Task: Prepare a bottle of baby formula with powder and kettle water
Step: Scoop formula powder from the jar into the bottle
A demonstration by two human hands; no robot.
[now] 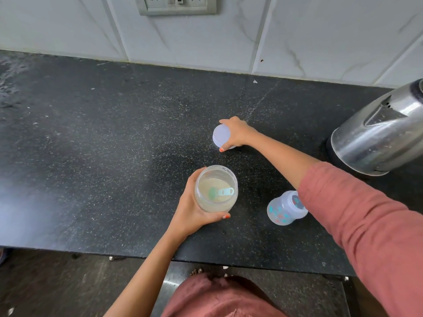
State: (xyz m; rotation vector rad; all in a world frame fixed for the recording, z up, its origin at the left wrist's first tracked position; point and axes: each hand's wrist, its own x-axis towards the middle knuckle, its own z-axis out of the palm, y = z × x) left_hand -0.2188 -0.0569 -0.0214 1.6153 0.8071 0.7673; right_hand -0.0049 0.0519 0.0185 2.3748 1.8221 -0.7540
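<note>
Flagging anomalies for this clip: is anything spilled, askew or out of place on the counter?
Nothing serious. The countertop has a wet-looking smear at its far left edge, and a small white scrap lies near the wall. No spilled powder shows around the jar that the left hand holds.

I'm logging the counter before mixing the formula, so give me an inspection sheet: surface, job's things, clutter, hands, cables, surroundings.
Surface: black speckled counter, a few pale specks.
Job's things: open powder jar with scoop inside; white lid; bottle standing by the right sleeve; steel kettle at right.
Clutter: nothing seen.
Hands: left hand grips the jar; right hand grips the lid.
Cables: nothing seen.
Surroundings: tiled wall, socket panel.
</note>
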